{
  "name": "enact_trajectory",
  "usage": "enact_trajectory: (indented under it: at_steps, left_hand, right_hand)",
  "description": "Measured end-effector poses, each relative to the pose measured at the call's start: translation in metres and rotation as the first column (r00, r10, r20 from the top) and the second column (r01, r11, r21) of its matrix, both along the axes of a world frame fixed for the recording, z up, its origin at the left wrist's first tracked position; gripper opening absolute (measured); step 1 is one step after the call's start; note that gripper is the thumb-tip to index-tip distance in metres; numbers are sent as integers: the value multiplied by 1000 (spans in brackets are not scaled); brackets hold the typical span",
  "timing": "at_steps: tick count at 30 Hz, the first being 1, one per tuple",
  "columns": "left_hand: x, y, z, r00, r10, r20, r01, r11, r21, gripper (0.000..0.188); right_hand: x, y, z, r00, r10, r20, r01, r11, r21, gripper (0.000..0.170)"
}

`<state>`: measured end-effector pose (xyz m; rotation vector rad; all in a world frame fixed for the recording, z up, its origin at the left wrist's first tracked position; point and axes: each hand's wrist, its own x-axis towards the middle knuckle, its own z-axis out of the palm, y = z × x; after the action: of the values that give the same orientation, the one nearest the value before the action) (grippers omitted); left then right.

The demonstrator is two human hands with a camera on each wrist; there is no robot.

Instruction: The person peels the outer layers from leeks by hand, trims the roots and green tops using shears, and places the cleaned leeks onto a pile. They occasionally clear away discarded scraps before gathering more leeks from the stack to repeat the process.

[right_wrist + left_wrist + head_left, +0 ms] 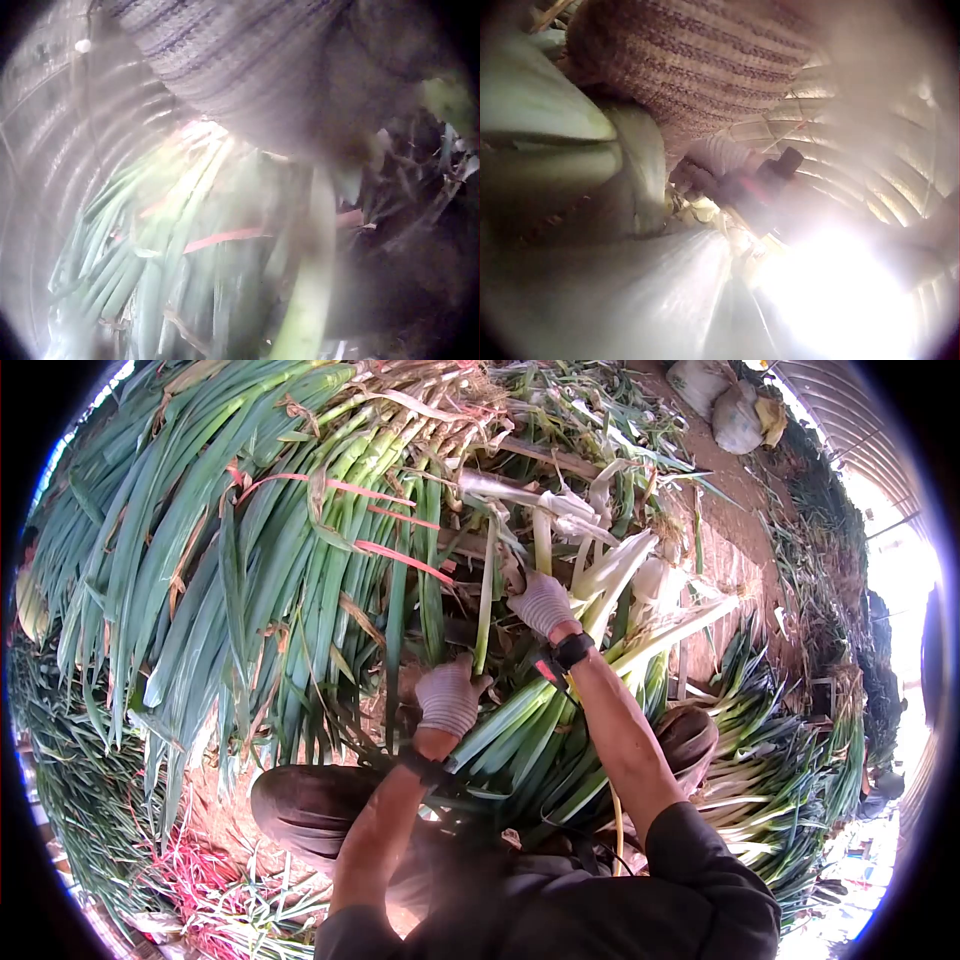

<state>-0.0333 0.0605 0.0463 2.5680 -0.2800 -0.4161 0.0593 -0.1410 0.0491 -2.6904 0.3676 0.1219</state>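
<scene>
Two gloved hands close in on a single leek stalk (486, 600) between piles of long green leaves.

The stalk lies straight ahead of the left hand (448, 698), its long axis running away from the person with a slight lean to the right; the left grip appears clamped on its near end, thumb against fingers. The right hand (542, 605), curled just to the right of the stalk and farther forward, sits beside its upper half; whether that grip is clamped on anything cannot be told. The left hand is the nearer. A heaped leek pile (320, 590) with red ribbon (410, 562) rises to the left, and more loose leeks (530, 730) lie between the person's knees.
</scene>
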Motion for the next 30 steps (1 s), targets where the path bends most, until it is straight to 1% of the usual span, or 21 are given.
enact_trajectory:
  at_steps: [1, 2, 6, 9, 10, 13, 16, 19, 20, 23, 24, 26, 27, 29, 30]
  left_hand:
    - [-1, 1, 0, 1000, -3, -1, 3, 1000, -10, 42]
    - [-1, 1, -1, 1000, -6, 8, 6, 1000, -15, 42]
    - [-2, 0, -3, 999, -13, 37, 13, 1000, -24, 43]
    - [-4, -2, -3, 999, -33, 41, 32, 999, 26, 43]
    - [-4, -3, -4, 998, -43, 41, 41, 998, 49, 43]
    - [-7, -9, -5, 997, -69, 29, 66, 993, 98, 41]
    - [-14, -14, -8, 988, -116, 103, 101, 985, 141, 37]
    - [-19, -26, -13, 987, -152, 58, 133, 961, 244, 34]
    - [-21, -27, -15, 983, -164, 85, 136, 953, 269, 33]
    - [-26, -31, -17, 975, -175, 137, 129, 946, 297, 26]
    - [-28, -33, -23, 966, -178, 187, 116, 946, 302, 23]
    - [-36, -39, -33, 938, -196, 285, 103, 945, 312, 18]
    - [-39, -41, -29, 938, -204, 280, 109, 941, 320, 16]
    - [-44, -45, -22, 938, -215, 271, 116, 934, 337, 14]
    - [-47, -45, -16, 931, -246, 271, 146, 928, 342, 14]
  right_hand:
    - [6, 1, -1, 1000, 1, 8, -1, 1000, 0, 39]
    - [12, 2, -2, 998, -32, -44, 31, 999, -32, 41]
    - [17, -5, 1, 995, -76, -62, 79, 996, 44, 44]
    - [-4, 0, 8, 995, 6, -100, -4, 1000, 30, 38]
    - [-7, -4, -4, 997, 21, -78, -18, 999, 46, 36]
    - [-24, -11, -4, 996, 76, -50, -75, 997, 19, 37]
    - [-33, -15, 0, 998, 25, -57, -23, 999, 44, 41]
    - [-35, -15, 0, 996, 11, -92, -8, 999, 35, 40]
    - [-36, -15, 0, 995, 9, -103, -6, 1000, 28, 40]
    - [-54, -16, 14, 997, -60, -46, 66, 989, 130, 39]
    - [-58, -17, 20, 996, -85, -30, 89, 984, 152, 40]
    - [-73, -24, 34, 995, -66, -80, 77, 987, 140, 41]
    - [-82, -27, 43, 992, -61, -107, 75, 988, 135, 41]
    - [-97, -41, 36, 988, -138, -73, 145, 984, 105, 41]
    - [-106, -49, 39, 991, -117, -61, 122, 988, 92, 42]
